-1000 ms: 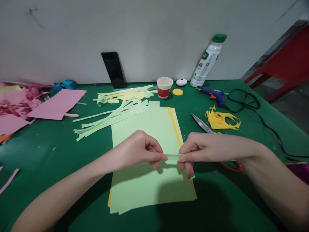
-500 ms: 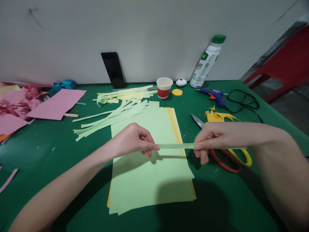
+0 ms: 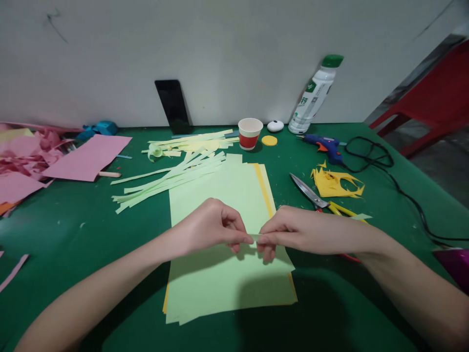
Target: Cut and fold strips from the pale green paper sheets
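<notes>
Pinched between my two hands is a narrow light-green paper strip [image 3: 255, 238], with only a short length showing between the fingertips. My left hand [image 3: 220, 230] is closed on one end of it. Close beside it, my right hand [image 3: 286, 232] pinches the strip too, and a far end of the strip sticks out beyond the wrist. Both hands hover over a stack of light-green paper sheets [image 3: 227, 288] with yellow sheets under it. Behind the stack lies a bunch of cut green strips [image 3: 172, 181]. Scissors [image 3: 309, 191] lie right of the stack, their handles partly hidden by my right arm.
Along the wall stand a black phone [image 3: 172, 105], a paper cup [image 3: 249, 134] and a leaning bottle [image 3: 315, 98]. A blue glue gun [image 3: 328, 146] with a black cord lies at right, near yellow paper scraps [image 3: 333, 183]. Pink paper [image 3: 88, 159] is piled at left.
My right hand has slid left toward my left hand, shortening the strip between them. My left hand has shifted slightly right and down. More of the scissors and yellow scraps now shows.
</notes>
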`<action>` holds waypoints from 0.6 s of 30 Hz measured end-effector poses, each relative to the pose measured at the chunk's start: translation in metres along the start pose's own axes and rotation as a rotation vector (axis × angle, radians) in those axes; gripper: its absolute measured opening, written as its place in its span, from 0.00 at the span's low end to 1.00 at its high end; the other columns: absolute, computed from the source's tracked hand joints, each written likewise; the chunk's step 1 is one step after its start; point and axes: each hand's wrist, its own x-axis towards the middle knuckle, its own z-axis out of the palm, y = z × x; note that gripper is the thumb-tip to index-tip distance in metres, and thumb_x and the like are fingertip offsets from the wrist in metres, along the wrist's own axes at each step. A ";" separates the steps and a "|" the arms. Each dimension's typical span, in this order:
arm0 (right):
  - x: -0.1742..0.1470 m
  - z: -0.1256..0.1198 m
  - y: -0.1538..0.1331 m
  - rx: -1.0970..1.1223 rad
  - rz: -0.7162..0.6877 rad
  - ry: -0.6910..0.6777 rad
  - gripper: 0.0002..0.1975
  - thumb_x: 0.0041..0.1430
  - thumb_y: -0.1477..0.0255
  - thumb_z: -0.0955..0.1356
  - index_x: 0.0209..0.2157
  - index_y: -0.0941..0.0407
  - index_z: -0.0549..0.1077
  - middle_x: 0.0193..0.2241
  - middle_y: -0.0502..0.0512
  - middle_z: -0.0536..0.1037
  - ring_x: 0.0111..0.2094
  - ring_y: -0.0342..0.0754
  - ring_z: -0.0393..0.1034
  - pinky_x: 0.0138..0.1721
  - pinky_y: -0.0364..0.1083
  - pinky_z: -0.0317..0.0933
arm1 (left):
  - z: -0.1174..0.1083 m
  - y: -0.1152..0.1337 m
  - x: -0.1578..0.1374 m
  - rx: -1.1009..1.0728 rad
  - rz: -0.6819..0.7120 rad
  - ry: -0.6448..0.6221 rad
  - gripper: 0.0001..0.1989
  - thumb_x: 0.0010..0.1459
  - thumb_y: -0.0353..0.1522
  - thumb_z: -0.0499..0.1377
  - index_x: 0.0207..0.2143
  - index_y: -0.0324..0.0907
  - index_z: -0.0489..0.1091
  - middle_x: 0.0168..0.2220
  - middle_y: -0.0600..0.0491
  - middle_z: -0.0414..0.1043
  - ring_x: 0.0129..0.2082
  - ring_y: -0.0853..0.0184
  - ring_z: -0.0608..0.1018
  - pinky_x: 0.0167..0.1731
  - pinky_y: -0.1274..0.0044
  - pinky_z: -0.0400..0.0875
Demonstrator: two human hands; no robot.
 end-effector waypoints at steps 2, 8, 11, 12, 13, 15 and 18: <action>-0.003 -0.002 -0.001 0.007 0.017 -0.022 0.19 0.58 0.63 0.59 0.28 0.61 0.75 0.28 0.56 0.77 0.33 0.46 0.71 0.37 0.43 0.60 | -0.001 0.003 -0.001 0.011 0.010 -0.002 0.09 0.46 0.35 0.61 0.22 0.36 0.72 0.17 0.55 0.71 0.16 0.78 0.67 0.16 0.86 0.57; -0.016 -0.019 0.003 0.029 0.026 -0.101 0.20 0.58 0.65 0.58 0.27 0.61 0.75 0.27 0.57 0.78 0.31 0.46 0.72 0.36 0.43 0.62 | -0.010 0.008 -0.003 0.036 -0.034 -0.032 0.11 0.48 0.37 0.59 0.23 0.38 0.72 0.18 0.55 0.72 0.17 0.76 0.69 0.17 0.85 0.58; -0.022 -0.026 0.006 0.031 0.019 -0.111 0.19 0.58 0.66 0.58 0.24 0.59 0.74 0.24 0.55 0.78 0.31 0.45 0.72 0.36 0.43 0.62 | -0.016 0.007 -0.005 0.056 -0.040 -0.062 0.10 0.51 0.36 0.57 0.24 0.38 0.71 0.18 0.56 0.72 0.18 0.75 0.71 0.20 0.85 0.62; -0.024 -0.028 0.007 0.035 0.027 -0.112 0.18 0.58 0.67 0.58 0.23 0.59 0.74 0.23 0.54 0.78 0.30 0.45 0.72 0.36 0.43 0.62 | -0.019 0.007 -0.005 0.071 -0.035 -0.078 0.11 0.52 0.36 0.56 0.24 0.38 0.70 0.17 0.56 0.72 0.19 0.75 0.71 0.21 0.85 0.62; -0.026 -0.030 0.008 0.042 0.042 -0.112 0.18 0.58 0.67 0.59 0.23 0.58 0.74 0.23 0.54 0.78 0.29 0.45 0.72 0.34 0.42 0.63 | -0.023 0.006 -0.006 0.094 -0.028 -0.098 0.12 0.53 0.37 0.55 0.24 0.38 0.69 0.17 0.56 0.71 0.19 0.75 0.71 0.21 0.84 0.63; -0.031 -0.035 0.011 0.056 0.077 -0.108 0.17 0.57 0.67 0.59 0.24 0.58 0.74 0.22 0.53 0.78 0.25 0.43 0.71 0.31 0.41 0.63 | -0.031 0.005 -0.007 0.172 -0.007 -0.108 0.14 0.56 0.38 0.52 0.23 0.38 0.67 0.17 0.57 0.71 0.19 0.75 0.70 0.23 0.84 0.62; -0.039 -0.041 0.015 0.053 0.086 -0.077 0.16 0.57 0.66 0.60 0.25 0.57 0.74 0.23 0.52 0.78 0.23 0.42 0.70 0.28 0.40 0.62 | -0.038 0.007 -0.016 0.305 0.084 0.080 0.16 0.59 0.38 0.48 0.23 0.39 0.64 0.17 0.57 0.69 0.19 0.75 0.69 0.23 0.83 0.61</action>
